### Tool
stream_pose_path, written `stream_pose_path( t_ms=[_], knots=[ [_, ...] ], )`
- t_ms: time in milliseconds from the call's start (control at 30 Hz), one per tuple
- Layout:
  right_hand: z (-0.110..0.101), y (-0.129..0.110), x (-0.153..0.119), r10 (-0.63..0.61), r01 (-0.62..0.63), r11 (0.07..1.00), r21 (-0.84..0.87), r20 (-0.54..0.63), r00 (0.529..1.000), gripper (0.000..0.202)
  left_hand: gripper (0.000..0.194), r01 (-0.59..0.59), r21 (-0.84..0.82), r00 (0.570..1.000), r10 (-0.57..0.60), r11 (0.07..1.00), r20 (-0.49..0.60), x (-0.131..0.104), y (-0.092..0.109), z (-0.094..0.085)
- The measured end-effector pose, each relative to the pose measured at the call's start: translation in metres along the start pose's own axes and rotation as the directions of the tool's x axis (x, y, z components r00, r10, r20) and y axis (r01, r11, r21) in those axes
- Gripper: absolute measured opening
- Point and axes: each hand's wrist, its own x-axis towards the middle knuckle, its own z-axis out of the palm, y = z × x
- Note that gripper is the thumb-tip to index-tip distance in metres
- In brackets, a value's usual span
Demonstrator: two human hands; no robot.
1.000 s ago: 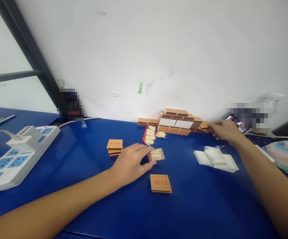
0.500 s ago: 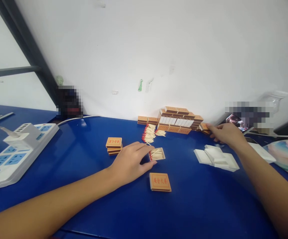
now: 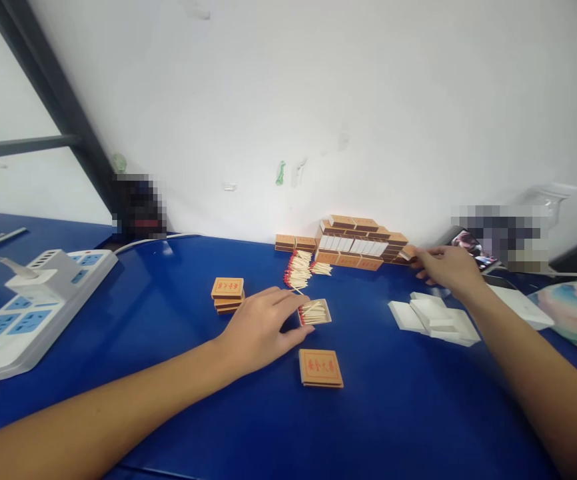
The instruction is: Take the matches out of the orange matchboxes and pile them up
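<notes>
My left hand (image 3: 266, 327) holds a white tray of red-tipped matches (image 3: 314, 312) between thumb and fingers. Loose matches (image 3: 298, 270) lie behind it. At the back, my right hand (image 3: 443, 267) pinches a small orange matchbox (image 3: 408, 253) at the right end of the stacked matchboxes (image 3: 351, 258). Nearer me lies a flat orange matchbox cover (image 3: 321, 367), and left of my left hand stands a small pile of matchboxes (image 3: 228, 288). White empty trays (image 3: 431, 313) lie below my right hand.
On the left of the blue table (image 3: 178, 413) is a white power strip (image 3: 38, 320) with a plugged-in charger. A phone (image 3: 471, 248) leans at the back right, beside a white object (image 3: 518, 307) and a colourful cloth-like item (image 3: 576, 303). A white wall stands behind.
My right hand has shifted slightly left, and the matchbox in it now sits closer against the end of the stack. My left hand has stayed at the match tray.
</notes>
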Motion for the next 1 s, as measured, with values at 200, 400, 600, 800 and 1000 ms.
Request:
stream_pose_path(
  t_ms=[200, 400, 600, 800, 1000],
  knots=[
    [0.003, -0.003, -0.005, 0.057, -0.063, 0.989, 0.137, 0.046, 0.997, 0.021, 0.033, -0.004, -0.017, 1.0, 0.004, 1.0, -0.001, 0.0, 0.0, 0.0],
    [0.005, -0.005, -0.009, 0.09, -0.103, 0.983, 0.15, 0.086, 0.992, 0.025, 0.031, -0.005, -0.016, 1.0, 0.006, 1.0, 0.006, 0.0, 0.001, 0.0],
    [0.008, 0.001, -0.005, 0.058, -0.06, 0.997, 0.053, 0.049, 0.997, 0.031, 0.032, -0.008, -0.013, 1.0, 0.009, 1.0, 0.007, 0.0, 0.001, 0.0],
    [0.004, 0.006, 0.005, -0.029, 0.034, 0.975, -0.221, 0.027, 0.999, 0.039, 0.033, -0.017, -0.01, 1.0, 0.017, 1.0, 0.011, 0.0, 0.0, -0.001],
    [0.002, 0.007, 0.004, -0.071, 0.101, 0.939, -0.33, 0.104, 0.992, 0.038, 0.033, 0.001, -0.006, 1.0, -0.001, 1.0, 0.0, 0.001, -0.002, -0.001]
  ],
)
